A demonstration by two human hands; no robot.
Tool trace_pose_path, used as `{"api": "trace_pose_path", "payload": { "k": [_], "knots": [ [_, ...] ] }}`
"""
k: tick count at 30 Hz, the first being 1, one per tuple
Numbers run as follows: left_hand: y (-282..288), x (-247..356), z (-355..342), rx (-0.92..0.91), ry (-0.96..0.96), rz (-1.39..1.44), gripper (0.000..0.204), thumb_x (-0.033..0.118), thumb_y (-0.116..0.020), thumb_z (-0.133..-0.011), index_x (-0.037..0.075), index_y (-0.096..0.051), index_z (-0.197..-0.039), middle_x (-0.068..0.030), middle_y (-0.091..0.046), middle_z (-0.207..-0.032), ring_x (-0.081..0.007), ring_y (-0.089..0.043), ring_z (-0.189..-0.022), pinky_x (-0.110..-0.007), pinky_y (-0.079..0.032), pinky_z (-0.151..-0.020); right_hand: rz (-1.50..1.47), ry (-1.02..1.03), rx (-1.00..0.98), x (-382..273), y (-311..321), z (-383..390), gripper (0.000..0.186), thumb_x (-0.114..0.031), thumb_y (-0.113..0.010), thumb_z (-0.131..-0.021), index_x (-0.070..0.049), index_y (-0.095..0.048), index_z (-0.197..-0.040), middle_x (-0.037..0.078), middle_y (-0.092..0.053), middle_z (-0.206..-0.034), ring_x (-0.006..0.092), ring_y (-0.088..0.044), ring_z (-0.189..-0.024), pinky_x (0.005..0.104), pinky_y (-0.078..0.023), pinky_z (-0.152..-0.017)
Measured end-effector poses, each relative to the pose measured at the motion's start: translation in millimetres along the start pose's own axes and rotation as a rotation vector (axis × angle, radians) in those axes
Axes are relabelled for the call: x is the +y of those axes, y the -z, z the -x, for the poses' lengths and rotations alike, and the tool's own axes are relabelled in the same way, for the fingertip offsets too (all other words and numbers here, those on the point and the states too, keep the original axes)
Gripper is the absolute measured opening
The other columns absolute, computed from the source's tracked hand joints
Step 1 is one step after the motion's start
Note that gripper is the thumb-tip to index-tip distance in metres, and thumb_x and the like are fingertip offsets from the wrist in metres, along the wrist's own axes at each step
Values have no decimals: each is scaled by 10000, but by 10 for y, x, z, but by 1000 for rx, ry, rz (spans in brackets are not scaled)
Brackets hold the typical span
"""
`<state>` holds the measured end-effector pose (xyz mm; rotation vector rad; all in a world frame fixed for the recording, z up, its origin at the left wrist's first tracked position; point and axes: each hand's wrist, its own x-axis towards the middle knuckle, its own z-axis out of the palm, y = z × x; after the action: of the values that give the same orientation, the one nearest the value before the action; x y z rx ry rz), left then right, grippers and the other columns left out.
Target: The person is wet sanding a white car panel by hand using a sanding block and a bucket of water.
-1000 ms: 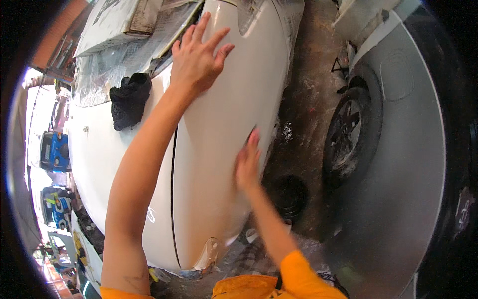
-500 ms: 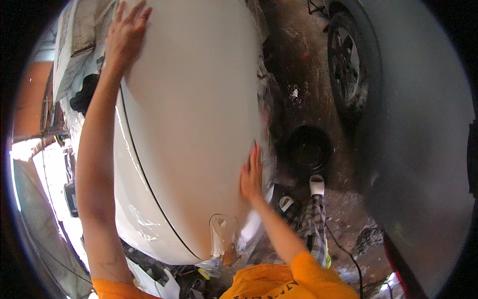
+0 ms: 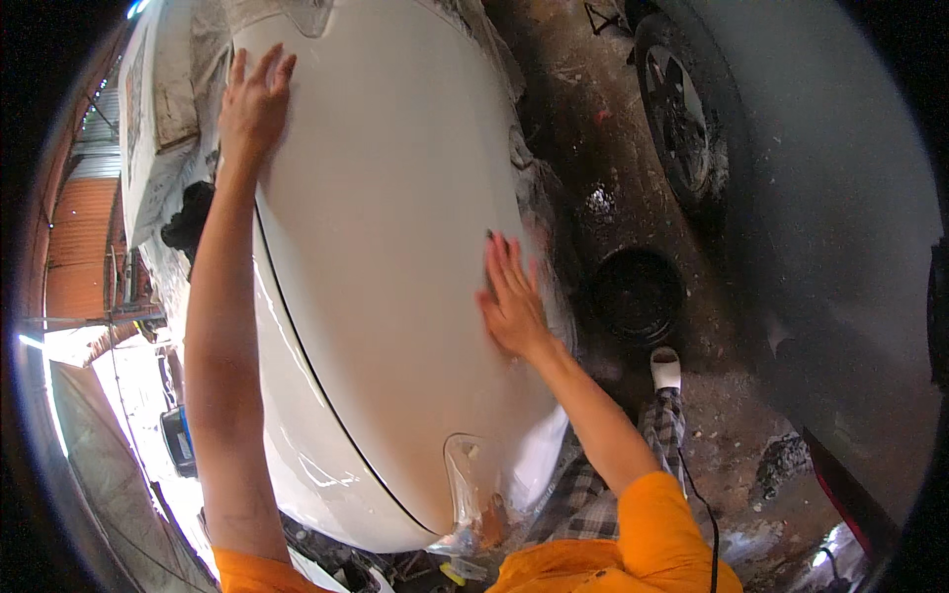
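A glossy white car body panel (image 3: 386, 227) stretches from my body to the far end, with a dark seam curving along its left side. My left hand (image 3: 255, 111) rests at the panel's far left edge, fingers spread and holding nothing visible. Lower down, near the right edge, my right hand (image 3: 516, 308) lies palm down on the paint with its fingers stretched out. A small dark spot shows at one fingertip; I cannot make out what it is. Closest to me, the panel has a rounded recess (image 3: 473, 484).
Crumpled clear plastic sheeting (image 3: 539, 188) hangs along the panel's right side. A black round tub (image 3: 638, 295) stands on the stained floor. Farther right are a wheel (image 3: 682, 114) and a dark grey car body (image 3: 830, 198). A black cable (image 3: 704, 494) runs beside my leg.
My right hand has slid away from me and inward from the panel's right edge. The whole view has shifted slightly, while my left hand keeps about the same place on the panel.
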<state>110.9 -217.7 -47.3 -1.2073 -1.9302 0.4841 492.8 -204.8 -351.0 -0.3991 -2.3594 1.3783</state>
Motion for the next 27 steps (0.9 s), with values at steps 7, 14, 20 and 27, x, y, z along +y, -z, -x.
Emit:
{"api": "trace_pose_path", "payload": {
  "k": [7, 14, 20, 27],
  "knots": [
    [427, 305, -12, -13, 232, 203, 480, 551, -496, -991, 279, -601, -1371, -214, -382, -1558, -423, -478, -1346, -482, -421, -1081, -381, 65, -51, -1198, -148, 1245, 860, -409, -507, -963, -44, -78, -1614, 180, -46, -1686, 393, -73, -1548, 633, -87, -1202],
    [557, 631, -209, -58, 338, 357, 410, 396, -594, -982, 218, -622, -1351, -199, -338, -1585, -414, -423, -1395, -490, -364, -1129, -277, -114, 94, 282, 204, -1790, 708, -182, -437, -1018, -47, -73, -1610, 172, -69, -1683, 325, -64, -1556, 573, -37, -1230],
    [812, 466, -76, -203, 338, 308, 462, 329, -603, -989, 206, -549, -1431, -177, -274, -1621, -402, -342, -1450, -500, -310, -1158, -371, 158, -94, -1117, -185, 290, 990, -355, -648, -845, -18, -108, -1603, 219, -29, -1679, 392, -46, -1554, 724, -26, -1150],
    [801, 562, -301, -193, 408, 434, 553, 265, -598, -982, 198, -449, -1511, -166, -284, -1621, -406, -342, -1450, -510, -288, -1165, 104, 489, 107, -826, 645, -3311, 783, -354, -466, -985, -10, -123, -1600, 176, -158, -1672, 337, -174, -1540, 621, -128, -1201]
  ]
}}
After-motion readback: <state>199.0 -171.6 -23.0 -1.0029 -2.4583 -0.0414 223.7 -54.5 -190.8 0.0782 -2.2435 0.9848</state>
